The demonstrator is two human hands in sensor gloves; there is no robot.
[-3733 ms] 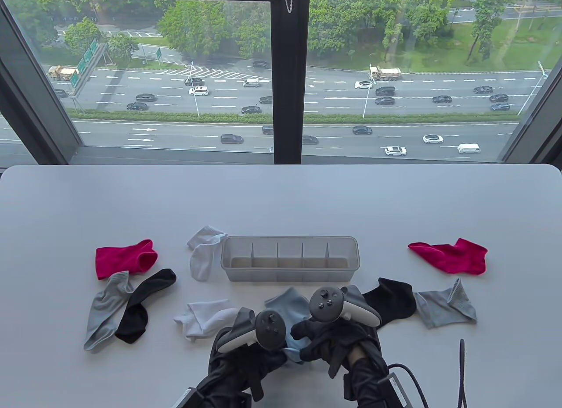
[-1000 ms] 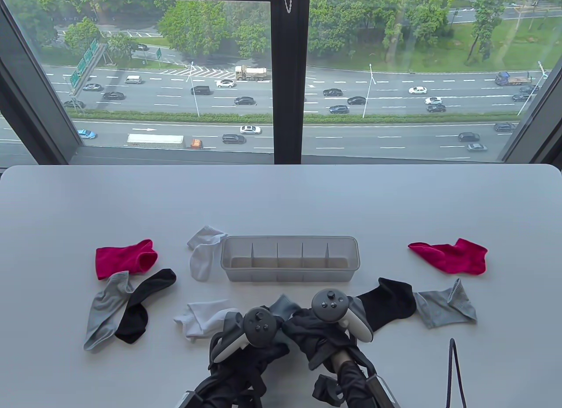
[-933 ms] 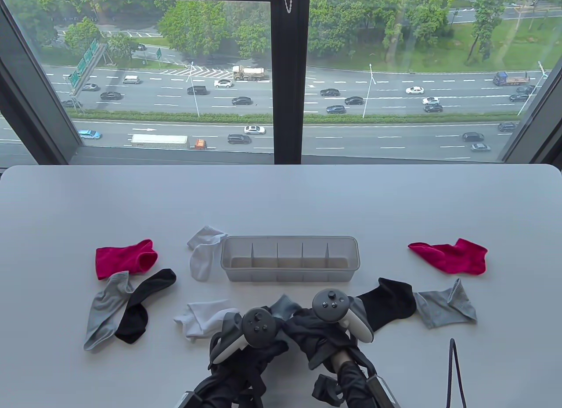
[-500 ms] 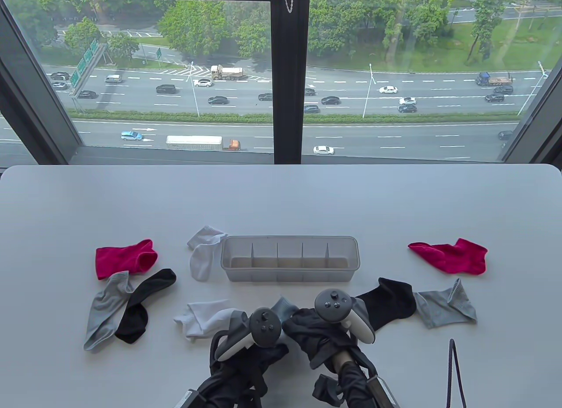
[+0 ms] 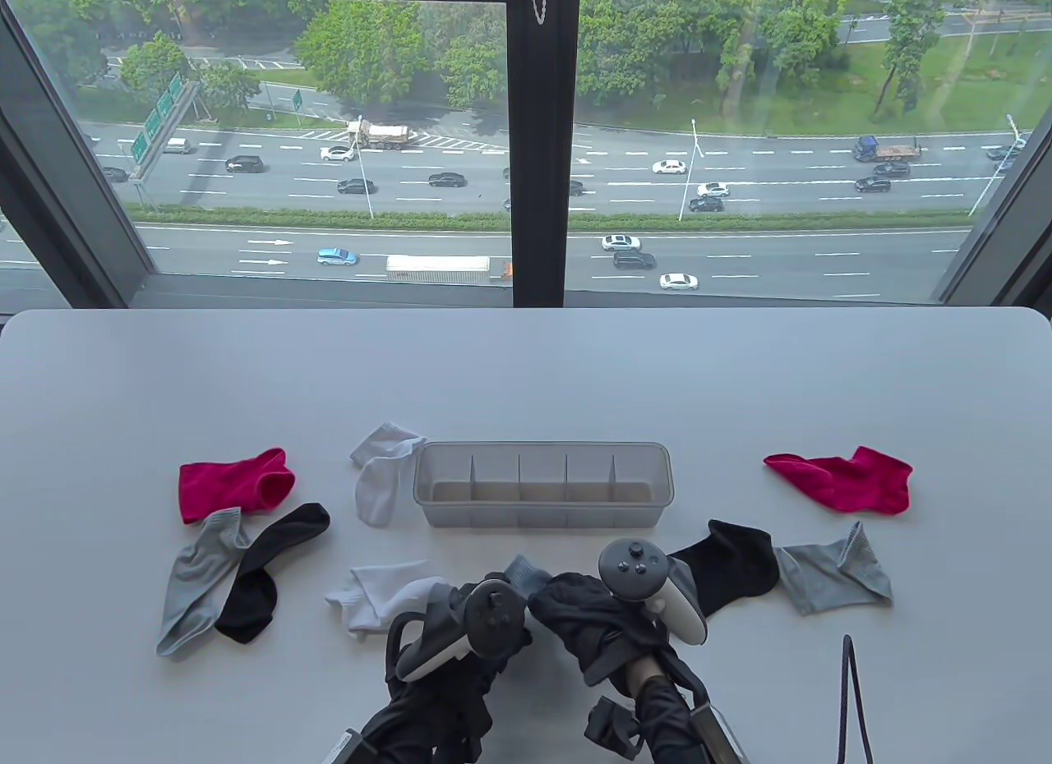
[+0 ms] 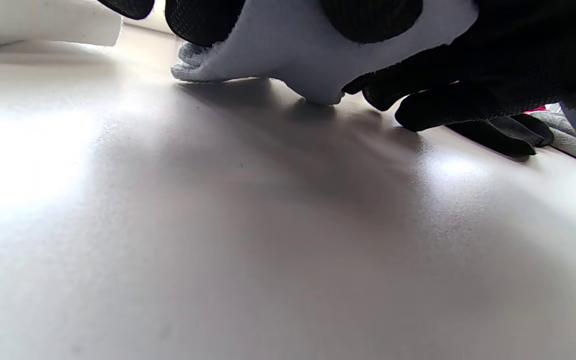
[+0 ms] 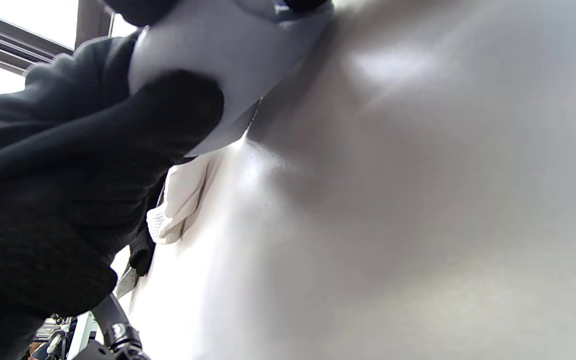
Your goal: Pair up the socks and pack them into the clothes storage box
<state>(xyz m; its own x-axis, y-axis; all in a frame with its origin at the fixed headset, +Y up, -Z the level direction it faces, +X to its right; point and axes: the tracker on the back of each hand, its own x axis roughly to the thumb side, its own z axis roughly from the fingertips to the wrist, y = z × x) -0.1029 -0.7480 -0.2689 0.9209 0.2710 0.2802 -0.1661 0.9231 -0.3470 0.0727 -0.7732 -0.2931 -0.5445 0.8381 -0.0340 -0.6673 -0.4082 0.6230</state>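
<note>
A bundle of light blue socks (image 5: 526, 573) sits just above the table near the front edge, mostly hidden by my hands. My left hand (image 5: 485, 641) grips it from the left and my right hand (image 5: 588, 616) from the right, fingers curled around the cloth. The left wrist view shows the light blue socks (image 6: 288, 50) pinched under black gloved fingers (image 6: 368, 20), one corner touching the table. In the right wrist view the socks (image 7: 228, 45) are wrapped by a gloved finger (image 7: 178, 105). The clear divided storage box (image 5: 542, 453) stands just behind, nothing in its compartments.
Loose socks lie around: red (image 5: 234, 485), grey (image 5: 197, 579), black (image 5: 263, 571) and two white (image 5: 382, 476) (image 5: 382, 596) on the left; black (image 5: 727, 567), grey (image 5: 834, 575) and red (image 5: 846, 480) on the right. A dark cable (image 5: 846, 698) hangs at the front right.
The light blue socks, earlier spread flat under my hands, are now gathered into a small bundle. In the last second my right hand shifted slightly right and my left hand's tracker tilted.
</note>
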